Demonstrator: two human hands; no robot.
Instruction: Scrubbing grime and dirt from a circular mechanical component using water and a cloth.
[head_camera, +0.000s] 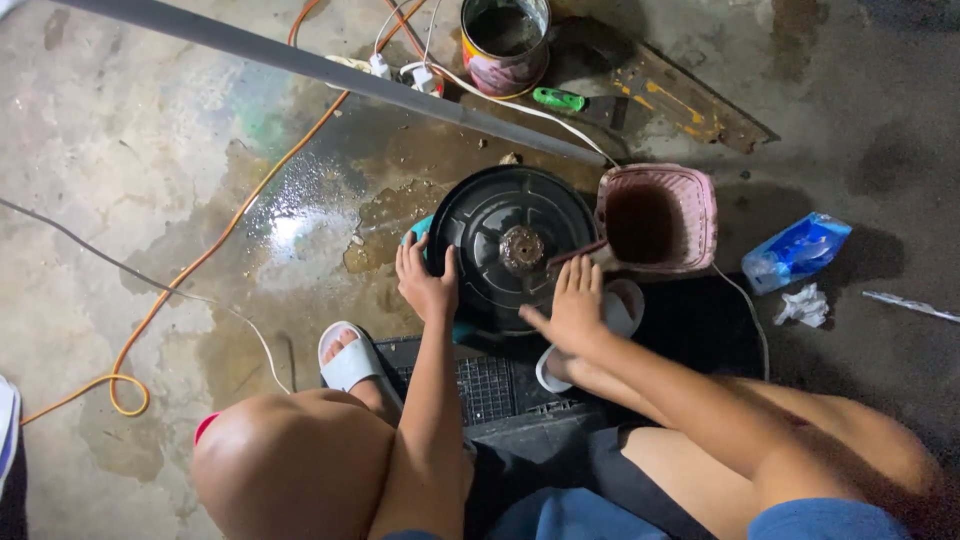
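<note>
A round black plastic disc (510, 215) with ribs and a metal hub at its centre stands on the wet concrete floor between my feet. My left hand (424, 280) grips its left rim, fingers on the face. My right hand (573, 303) rests flat on its lower right edge, fingers spread. Something teal shows behind the disc's left edge, mostly hidden.
A pink basket (700, 215) stands right of the disc. A grey pipe (300, 65), a paint can (505, 45), a green-handled scraper (560, 99), an orange cable (200, 260), white cords and a blue packet (795, 250) lie around. A black grille (485, 390) lies under my white sandals.
</note>
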